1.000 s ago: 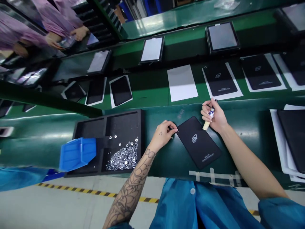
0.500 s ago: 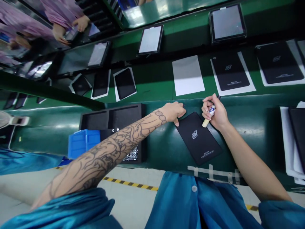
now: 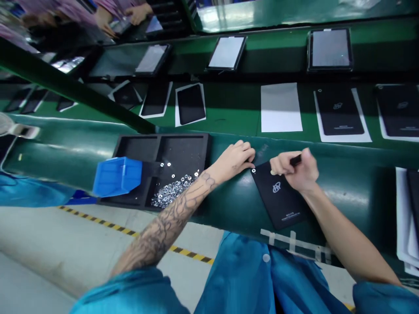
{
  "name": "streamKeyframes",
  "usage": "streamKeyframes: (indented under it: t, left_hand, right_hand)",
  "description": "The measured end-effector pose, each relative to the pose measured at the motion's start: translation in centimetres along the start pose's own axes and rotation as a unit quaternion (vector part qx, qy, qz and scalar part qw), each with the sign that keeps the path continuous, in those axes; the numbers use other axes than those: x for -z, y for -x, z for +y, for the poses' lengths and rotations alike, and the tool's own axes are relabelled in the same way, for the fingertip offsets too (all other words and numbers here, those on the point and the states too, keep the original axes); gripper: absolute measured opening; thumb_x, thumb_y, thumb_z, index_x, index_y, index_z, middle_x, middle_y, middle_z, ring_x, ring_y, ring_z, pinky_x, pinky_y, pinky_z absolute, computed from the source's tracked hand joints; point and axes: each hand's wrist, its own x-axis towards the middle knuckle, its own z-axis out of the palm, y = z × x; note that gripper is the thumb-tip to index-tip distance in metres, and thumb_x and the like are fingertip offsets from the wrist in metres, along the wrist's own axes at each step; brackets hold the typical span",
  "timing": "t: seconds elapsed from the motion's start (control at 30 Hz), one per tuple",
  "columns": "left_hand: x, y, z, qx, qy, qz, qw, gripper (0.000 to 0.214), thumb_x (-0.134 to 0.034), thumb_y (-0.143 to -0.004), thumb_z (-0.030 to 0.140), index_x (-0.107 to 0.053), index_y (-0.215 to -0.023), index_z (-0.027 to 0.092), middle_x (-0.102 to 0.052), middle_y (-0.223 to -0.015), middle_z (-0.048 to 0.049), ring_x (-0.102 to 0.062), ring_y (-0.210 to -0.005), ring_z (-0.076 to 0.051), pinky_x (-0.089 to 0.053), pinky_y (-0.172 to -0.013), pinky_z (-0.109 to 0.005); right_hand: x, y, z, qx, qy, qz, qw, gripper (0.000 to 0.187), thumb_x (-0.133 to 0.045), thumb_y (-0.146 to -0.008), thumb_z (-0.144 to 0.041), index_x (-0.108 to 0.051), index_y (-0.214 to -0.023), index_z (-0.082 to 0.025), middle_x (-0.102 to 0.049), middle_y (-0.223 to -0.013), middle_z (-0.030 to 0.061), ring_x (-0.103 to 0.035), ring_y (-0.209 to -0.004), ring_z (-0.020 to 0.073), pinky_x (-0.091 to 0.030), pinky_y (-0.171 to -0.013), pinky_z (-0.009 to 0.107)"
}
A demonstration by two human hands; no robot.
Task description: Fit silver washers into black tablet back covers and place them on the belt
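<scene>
A black tablet back cover (image 3: pixel 281 198) with a white logo lies tilted on the green bench in front of me. My left hand (image 3: pixel 236 158) rests at its upper left corner, fingers curled and pinched, right beside a small silver ring (image 3: pixel 253 171) that sits on that corner. My right hand (image 3: pixel 294 169) lies over the cover's top edge, closed on a thin dark-tipped tool (image 3: pixel 295 159). A black foam tray (image 3: pixel 183 152) to the left holds a heap of small silver rings (image 3: pixel 170 192).
A blue plastic bin (image 3: pixel 117 176) overlaps the tray's left side. Beyond the bench a green conveyor (image 3: pixel 235 113) carries black covers on white sheets, one bare white sheet (image 3: pixel 280 107) and tablets. Another person's hands (image 3: pixel 134 13) work at the far left. More covers are stacked at right (image 3: pixel 407 213).
My left hand went from the cover's corner up past it and came back to the corner, where a silver ring now sits. My right hand moved down onto the cover's top edge.
</scene>
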Motion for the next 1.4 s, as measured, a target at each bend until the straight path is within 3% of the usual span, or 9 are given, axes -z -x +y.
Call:
streamKeyframes:
  t: [0.1, 0.17, 0.27, 0.37, 0.7, 0.87, 1.13, 1.3, 1.4]
  left_hand:
    - [0.1, 7.3, -0.8, 0.084, 0.002, 0.144, 0.986, 0.016, -0.059, -0.114, 0.032, -0.064, -0.104, 0.02, -0.067, -0.106, -0.0075, -0.058, -0.104, -0.025, -0.048, -0.098, -0.041]
    - [-0.1, 12.1, -1.8, 0.165, -0.021, 0.211, 0.963, 0.016, -0.057, -0.115, 0.033, -0.066, -0.116, 0.02, -0.067, -0.115, -0.0114, -0.059, -0.111, -0.03, -0.048, -0.103, -0.048]
    - [-1.2, 17.8, -3.5, 0.23, -0.045, 0.204, 0.951, 0.031, -0.057, -0.113, 0.037, -0.063, -0.14, 0.022, -0.063, -0.14, -0.0164, -0.057, -0.132, -0.036, -0.045, -0.116, -0.056]
    - [-2.9, 20.7, -4.3, 0.252, -0.023, 0.176, 0.951, 0.038, -0.051, -0.115, 0.038, -0.06, -0.148, 0.022, -0.059, -0.151, -0.0182, -0.054, -0.141, -0.038, -0.04, -0.124, -0.061]
    - [-3.8, 21.2, -4.0, 0.269, 0.011, 0.2, 0.942, 0.022, -0.057, -0.113, 0.039, -0.072, -0.107, 0.025, -0.079, -0.11, -0.007, -0.069, -0.107, -0.029, -0.041, -0.116, -0.053]
    - [-3.7, 21.5, -4.2, 0.272, 0.013, 0.204, 0.94, 0.025, -0.056, -0.114, 0.039, -0.073, -0.102, 0.025, -0.082, -0.11, -0.0046, -0.073, -0.102, -0.027, -0.04, -0.096, -0.044]
    - [-3.2, 21.6, -4.3, 0.264, 0.019, 0.296, 0.918, 0.015, -0.067, -0.11, 0.031, -0.077, -0.1, 0.025, -0.084, -0.105, -0.0026, -0.077, -0.099, -0.023, -0.047, -0.092, -0.038]
    - [-3.2, 22.1, -4.4, 0.332, 0.045, 0.353, 0.873, 0.011, -0.073, -0.106, 0.033, -0.079, -0.107, 0.024, -0.084, -0.1, -0.0029, -0.076, -0.091, -0.021, -0.055, -0.087, -0.032]
    - [-3.0, 22.4, -4.7, 0.37, 0.051, 0.335, 0.865, 0.017, -0.072, -0.105, 0.038, -0.08, -0.104, 0.022, -0.083, -0.099, -0.0036, -0.075, -0.088, -0.02, -0.055, -0.083, -0.03]
  right_hand:
    - [-2.5, -1.6, 2.2, 0.01, -0.003, -0.051, 0.999, 0.073, -0.059, -0.103, -0.069, -0.031, -0.051, -0.026, -0.024, -0.046, -0.0038, -0.021, -0.045, 0.0125, -0.016, -0.051, 0.032]
    - [-3.4, -2.6, 3.6, 0.007, -0.008, -0.056, 0.998, 0.073, -0.06, -0.102, -0.067, -0.028, -0.051, -0.026, -0.02, -0.046, -0.0051, -0.018, -0.044, 0.011, -0.012, -0.05, 0.032]
    - [-3.9, -3.5, 5.0, -0.002, 0.005, -0.062, 0.998, 0.073, -0.058, -0.103, -0.068, -0.027, -0.051, -0.026, -0.019, -0.046, -0.0055, -0.018, -0.043, 0.0103, -0.012, -0.049, 0.031]
    - [-4.0, -3.5, 5.8, 0.002, 0.03, -0.086, 0.996, 0.072, -0.056, -0.106, -0.064, -0.026, -0.054, -0.025, -0.019, -0.048, -0.0057, -0.018, -0.044, 0.01, -0.012, -0.049, 0.031]
    - [-4.4, -1.6, 6.7, 0.068, 0.147, -0.071, 0.984, 0.072, -0.047, -0.111, -0.07, -0.022, -0.061, -0.025, -0.019, -0.053, -0.0046, -0.016, -0.047, 0.0106, -0.01, -0.053, 0.033]
    - [-4.7, -1.7, 6.2, 0.067, 0.146, -0.076, 0.984, 0.072, -0.043, -0.112, -0.072, -0.022, -0.062, -0.025, -0.017, -0.053, -0.0045, -0.015, -0.047, 0.0112, -0.009, -0.054, 0.033]
    - [-4.8, -1.7, 6.4, 0.068, 0.136, -0.073, 0.986, 0.072, -0.044, -0.112, -0.072, -0.022, -0.063, -0.025, -0.016, -0.054, -0.0048, -0.014, -0.047, 0.011, -0.009, -0.054, 0.033]
    - [-4.6, -1.6, 6.6, 0.072, 0.139, -0.068, 0.985, 0.072, -0.044, -0.112, -0.073, -0.023, -0.063, -0.025, -0.017, -0.055, -0.005, -0.015, -0.047, 0.0105, -0.009, -0.054, 0.033]
    - [-4.3, -1.5, 7.0, 0.074, 0.141, -0.068, 0.985, 0.073, -0.041, -0.112, -0.075, -0.022, -0.062, -0.025, -0.016, -0.053, -0.0053, -0.014, -0.046, 0.0104, -0.009, -0.053, 0.033]
